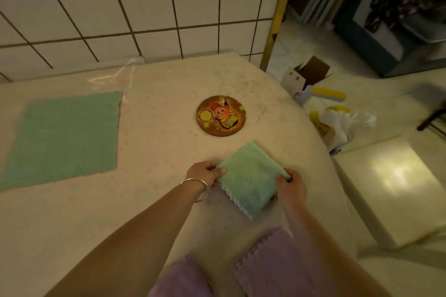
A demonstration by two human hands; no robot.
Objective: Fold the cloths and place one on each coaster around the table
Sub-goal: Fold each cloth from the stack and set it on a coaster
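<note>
A folded square of pale green fleecy cloth (251, 179) lies near the right edge of the cream-covered tabletop (156, 152), turned like a diamond with one corner pointing away from the person. The left hand (205, 172) pinches its left corner, fingers curled over the fabric, and the right hand (290, 182) pinches its right corner the same way; each grip is closed on the cloth, with the cloth stretched between them.

The round brown coaster with a cartoon figure (221, 116) sits bare, further from the person than the cloth and a little to the left, apart from it with open tabletop between. So the placing move runs forward and slightly leftward. The left hand is the nearer of the two to the coaster, though both hands hold the cloth across the line of travel, so it would likely go as one piece.

A second pale green cloth, unfolded and flat (65, 137), lies well apart towards the left edge. Lilac cloths with scalloped edges (270, 255) lie at the near edge beneath the forearms. The fold looks finished, and the setting down is not yet done.
</note>
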